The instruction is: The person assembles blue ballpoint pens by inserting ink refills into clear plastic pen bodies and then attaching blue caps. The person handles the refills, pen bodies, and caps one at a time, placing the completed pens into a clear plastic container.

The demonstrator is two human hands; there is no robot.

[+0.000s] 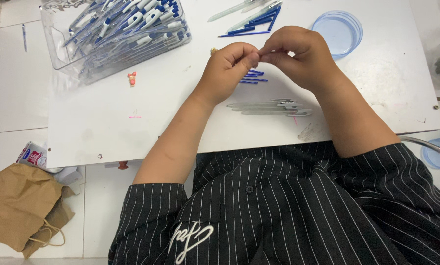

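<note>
At ten o'clock, the clear bin (73, 54) brims with blue-and-white pens (131, 24). Your left hand (227, 68) and right hand (303, 56) meet fingertip to fingertip, pinching something too small to tell, above the clear pen barrels (269, 107). Blue lid (338, 32) at two o'clock.

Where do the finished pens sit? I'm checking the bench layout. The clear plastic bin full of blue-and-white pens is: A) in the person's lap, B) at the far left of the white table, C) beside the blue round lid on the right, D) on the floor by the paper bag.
B: the clear bin of pens stands at the far left of the white table, away from the blue lid.
</note>
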